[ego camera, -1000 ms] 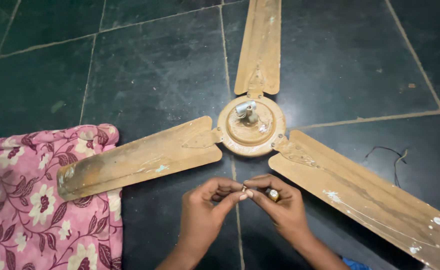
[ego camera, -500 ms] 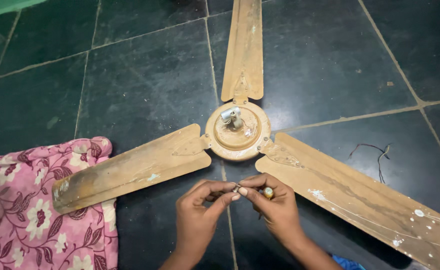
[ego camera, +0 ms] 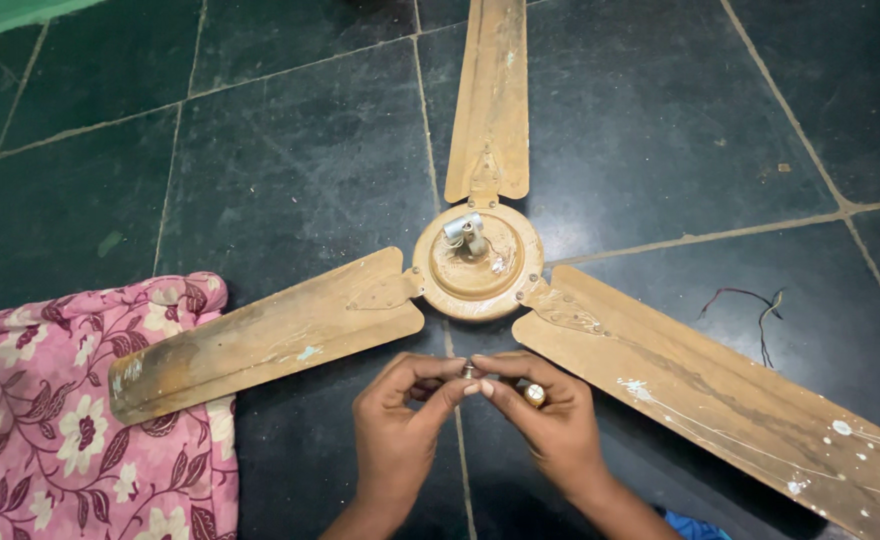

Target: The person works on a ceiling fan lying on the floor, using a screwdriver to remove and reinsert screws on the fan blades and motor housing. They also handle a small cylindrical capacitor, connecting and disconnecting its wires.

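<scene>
small metal part [ego camera: 469,371] pinched between both hands just below the fan hub [ego camera: 477,262] | left hand [ego camera: 400,430] fingers clenched on it | right hand [ego camera: 550,420] fingers also grasped a brass-tipped piece [ego camera: 534,394] | since a second earlier, grip unchanged; view shifted, fan [ego camera: 480,255] lay on dark tiled floor [ego camera: 290,170], pink floral cloth [ego camera: 50,420] left

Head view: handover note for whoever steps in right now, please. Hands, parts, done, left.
Left hand: fingertips pinch a small silvery metal fastener, held jointly with the right.
Right hand: thumb and forefinger on the same fastener; a small brass-coloured round piece sits in its fingers.
Worn tan three-blade ceiling fan lies flat on the dark tiled floor, hub just beyond the hands. Pink floral cloth under the left blade tip; loose wires at right.
Done: small parts are in hand, off the fan.
Left: nothing fitted to the hub yet.
</scene>
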